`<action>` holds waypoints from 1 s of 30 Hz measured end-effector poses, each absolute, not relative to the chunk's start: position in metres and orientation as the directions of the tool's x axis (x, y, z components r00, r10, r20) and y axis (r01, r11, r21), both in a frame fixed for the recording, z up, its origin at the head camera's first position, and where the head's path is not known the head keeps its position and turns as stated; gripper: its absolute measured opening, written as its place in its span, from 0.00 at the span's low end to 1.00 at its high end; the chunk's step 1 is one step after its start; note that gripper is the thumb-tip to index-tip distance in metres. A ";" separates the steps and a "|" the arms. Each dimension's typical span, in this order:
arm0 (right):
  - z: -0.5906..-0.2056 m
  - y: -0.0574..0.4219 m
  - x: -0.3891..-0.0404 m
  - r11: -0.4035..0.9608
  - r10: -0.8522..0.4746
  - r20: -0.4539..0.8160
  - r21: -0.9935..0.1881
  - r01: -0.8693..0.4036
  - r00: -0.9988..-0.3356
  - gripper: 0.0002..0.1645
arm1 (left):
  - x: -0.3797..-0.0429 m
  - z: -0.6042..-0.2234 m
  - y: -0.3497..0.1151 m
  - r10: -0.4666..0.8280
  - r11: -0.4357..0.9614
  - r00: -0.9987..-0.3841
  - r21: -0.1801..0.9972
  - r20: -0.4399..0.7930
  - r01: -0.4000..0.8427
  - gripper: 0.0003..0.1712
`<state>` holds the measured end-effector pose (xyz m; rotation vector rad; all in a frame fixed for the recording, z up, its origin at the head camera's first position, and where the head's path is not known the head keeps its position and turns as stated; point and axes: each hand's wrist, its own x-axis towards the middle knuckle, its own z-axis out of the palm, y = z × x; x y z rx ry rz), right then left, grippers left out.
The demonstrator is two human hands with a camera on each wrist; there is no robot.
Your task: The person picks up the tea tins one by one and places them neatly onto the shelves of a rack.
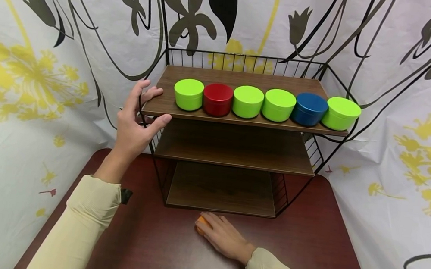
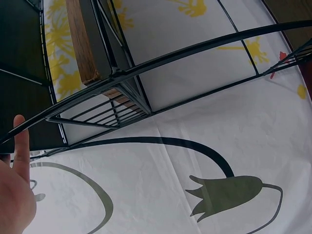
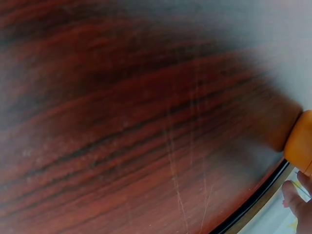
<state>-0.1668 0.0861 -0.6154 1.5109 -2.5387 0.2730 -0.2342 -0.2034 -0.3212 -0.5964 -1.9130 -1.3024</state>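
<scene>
My left hand (image 1: pixel 133 120) grips the left side of a black wire rack with wooden shelves (image 1: pixel 234 145). Its thumb lies by the front edge of the top board, and other fingers reach past the side wire; in the left wrist view one finger (image 2: pixel 21 146) touches the black bar. Down on the table, my right hand (image 1: pixel 227 237) holds an orange round container (image 1: pixel 203 225), mostly covered by the fingers. The right wrist view shows part of that orange container (image 3: pixel 301 144) at the edge. Along the top shelf stand several green lidded tubs (image 1: pixel 247 103), a red one (image 1: pixel 218 100) and a blue one (image 1: pixel 309 110).
Beneath the top board are a middle shelf (image 1: pixel 237 147) and a bottom shelf (image 1: pixel 221 191). The rack stands on a dark red table (image 1: pixel 161 250). A white curtain (image 1: pixel 393 147) with grey and yellow flowers surrounds the table at the back and sides.
</scene>
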 end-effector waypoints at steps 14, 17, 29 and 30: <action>-0.608 0.087 -0.163 0.435 -0.860 0.257 -0.079 -0.897 -0.440 0.23 | -0.234 -0.320 -0.204 -0.019 0.388 -0.616 0.574 0.787 0.721 0.43; -0.604 0.088 -0.163 0.429 -0.863 0.263 -0.072 -0.901 -0.432 0.24 | -0.234 -0.320 -0.204 -0.022 0.391 -0.620 0.578 0.784 0.716 0.44; -0.588 0.088 -0.164 0.392 -0.882 0.283 -0.010 -0.920 -0.378 0.33 | -0.234 -0.319 -0.205 -0.015 0.381 -0.614 0.572 0.789 0.726 0.44; -0.586 0.088 -0.165 0.390 -0.883 0.282 -0.003 -0.921 -0.375 0.33 | -0.234 -0.319 -0.205 -0.016 0.380 -0.615 0.574 0.788 0.726 0.44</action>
